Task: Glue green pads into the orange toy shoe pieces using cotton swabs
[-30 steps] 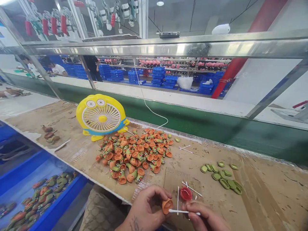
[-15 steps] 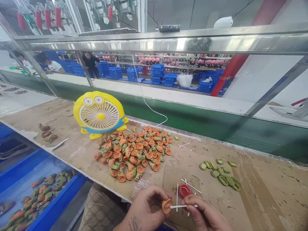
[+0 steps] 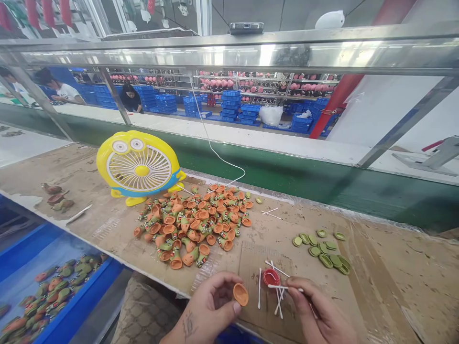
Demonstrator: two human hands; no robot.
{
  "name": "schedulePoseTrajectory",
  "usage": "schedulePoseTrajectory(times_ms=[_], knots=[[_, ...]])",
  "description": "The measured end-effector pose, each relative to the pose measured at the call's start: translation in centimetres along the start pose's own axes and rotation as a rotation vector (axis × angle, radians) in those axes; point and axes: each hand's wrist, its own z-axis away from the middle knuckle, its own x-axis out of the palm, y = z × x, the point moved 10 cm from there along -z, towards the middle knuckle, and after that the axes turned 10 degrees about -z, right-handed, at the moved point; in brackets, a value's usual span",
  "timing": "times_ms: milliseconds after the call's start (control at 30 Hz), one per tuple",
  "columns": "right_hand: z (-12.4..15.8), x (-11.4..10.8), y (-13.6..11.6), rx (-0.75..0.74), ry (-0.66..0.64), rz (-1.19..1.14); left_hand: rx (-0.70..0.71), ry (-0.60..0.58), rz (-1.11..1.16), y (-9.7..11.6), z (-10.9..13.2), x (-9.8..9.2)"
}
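L hand (image 3: 211, 306) had the orange cup-shaped pc (image 3: 240, 294) pinched at the near side of the desk (image 3: 125, 234), opening facing up, oval's long axis slanting upper-L to lower-R. R hand (image 3: 315, 303) gripped a cotton swab (image 3: 278, 286) approx sideways, tip pointing L by the red dish (image 3: 270, 275).

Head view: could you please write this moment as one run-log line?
left hand: holds orange piece | right hand: holds cotton swab | swab tip: by red cup, contact unclear
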Motion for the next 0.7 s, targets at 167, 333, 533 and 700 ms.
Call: schedulePoseTrajectory(times_ms=[167,333,533,700], knots=[[0.3,-0.2,2.6,-0.002,-0.111,0.123,-0.051,0.062,0.020,-0.9,-0.3,-0.6],[0.4,0.4,2.8,0.000,-0.088,0.103,-0.031,0.077,-0.013,-1.1,-0.6,-0.5],[0.2,1.9,3.8,-0.006,-0.145,0.117,-0.043,0.052,-0.004,-1.4,-0.5,-0.5],[0.1,1.1,3.0,-0.046,-0.117,0.134,-0.053,0.062,-0.009,-1.1,-0.5,-0.5]])
